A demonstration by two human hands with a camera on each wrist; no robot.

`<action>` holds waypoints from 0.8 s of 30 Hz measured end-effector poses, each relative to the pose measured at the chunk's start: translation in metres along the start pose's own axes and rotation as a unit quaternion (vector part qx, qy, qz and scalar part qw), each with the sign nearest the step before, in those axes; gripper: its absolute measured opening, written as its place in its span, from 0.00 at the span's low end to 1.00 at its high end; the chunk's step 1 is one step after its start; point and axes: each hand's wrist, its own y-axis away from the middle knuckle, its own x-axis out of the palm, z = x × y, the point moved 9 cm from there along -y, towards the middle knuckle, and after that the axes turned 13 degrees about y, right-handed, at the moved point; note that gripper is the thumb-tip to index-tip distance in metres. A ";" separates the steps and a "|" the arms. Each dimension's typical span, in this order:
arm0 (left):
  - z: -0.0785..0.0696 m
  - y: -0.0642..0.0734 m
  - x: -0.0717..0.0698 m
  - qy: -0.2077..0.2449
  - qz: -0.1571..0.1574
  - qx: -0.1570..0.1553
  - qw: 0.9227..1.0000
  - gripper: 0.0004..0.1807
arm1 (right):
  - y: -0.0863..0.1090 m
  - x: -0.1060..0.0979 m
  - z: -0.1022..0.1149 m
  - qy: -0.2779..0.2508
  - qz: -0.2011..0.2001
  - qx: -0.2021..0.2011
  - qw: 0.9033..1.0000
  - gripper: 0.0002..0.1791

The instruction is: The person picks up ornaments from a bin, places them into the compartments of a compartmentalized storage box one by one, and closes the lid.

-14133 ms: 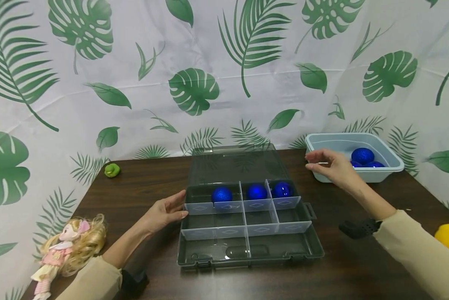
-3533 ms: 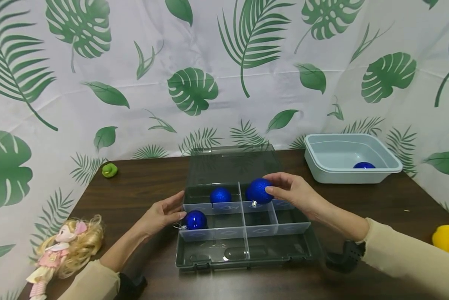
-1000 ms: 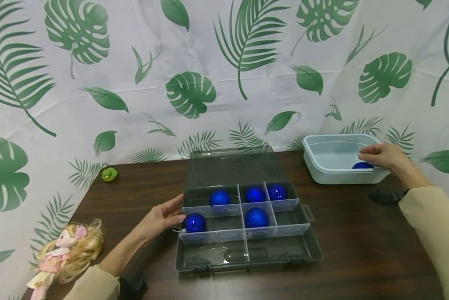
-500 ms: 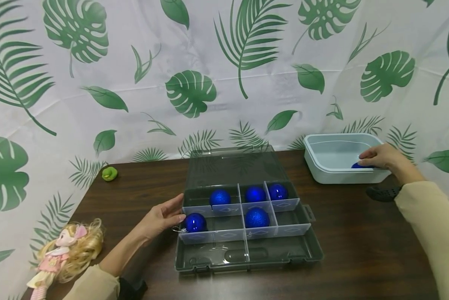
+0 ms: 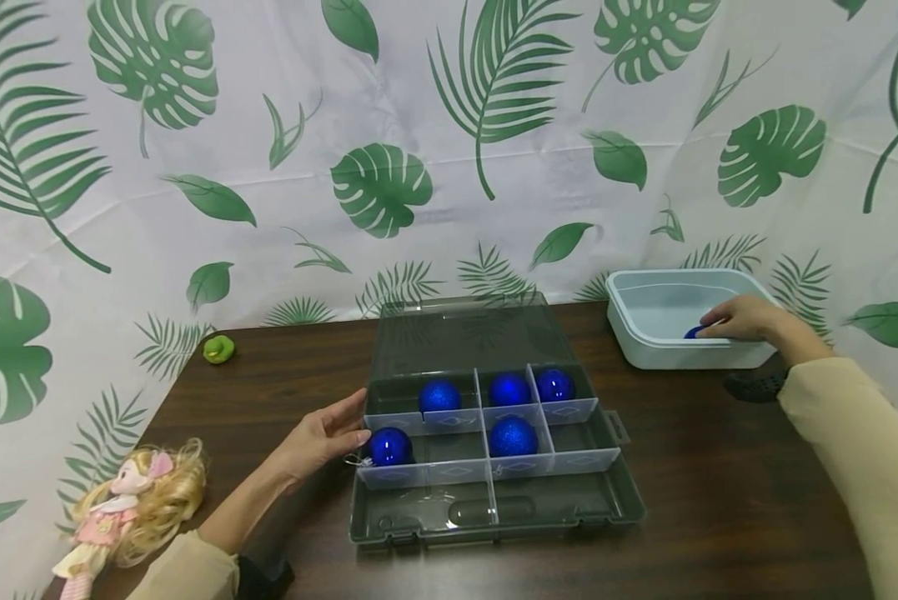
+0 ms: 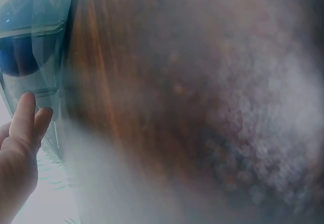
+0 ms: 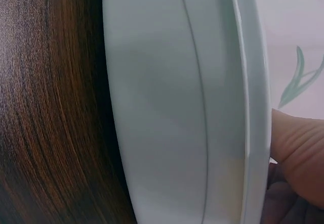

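Observation:
My right hand [image 5: 744,318] reaches over the front rim into a pale blue plastic tub [image 5: 689,354], its thumb and fingers on a blue bauble [image 5: 694,332] that is mostly hidden. In the right wrist view the tub wall blocks the bauble. My left hand [image 5: 321,437] touches the left side of a dark translucent divider box [image 5: 426,504] with fairly straight fingers. Blue baubles lie in its back row: a glittery one [image 5: 439,396], a middle one [image 5: 509,389] and a shiny one [image 5: 556,385]. The middle row holds a shiny bauble [image 5: 390,447] at left and a glittery bauble [image 5: 514,437] at centre.
The box's see-through lid [image 5: 464,337] lies folded back toward the leaf-print cloth [image 5: 268,208]. On the dark wooden table [image 5: 689,467], a small green duck [image 5: 219,349] sits at the back left and a blond doll [image 5: 122,508] lies at the front left.
Within the last second my right hand has lowered onto the bauble in the tub and shifted it left. Earlier, two baubles went into the box's middle row. My left hand has stayed put.

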 end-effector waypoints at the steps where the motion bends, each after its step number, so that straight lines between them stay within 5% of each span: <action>1: 0.000 0.000 0.000 0.000 0.000 0.000 1.000 0.41 | -0.001 0.000 0.001 -0.002 -0.001 0.000 1.000 0.23; 11: 0.003 -0.001 0.001 0.001 0.001 0.000 1.000 0.40 | -0.001 0.001 0.001 -0.115 -0.013 0.056 0.992 0.34; 19: 0.003 -0.001 0.001 0.002 0.000 0.002 1.000 0.40 | 0.015 -0.024 0.018 -0.239 -0.113 0.118 0.957 0.42; 24: 0.001 0.000 0.000 0.001 -0.005 0.003 1.000 0.40 | 0.025 -0.036 0.050 -0.328 -0.144 0.086 0.930 0.39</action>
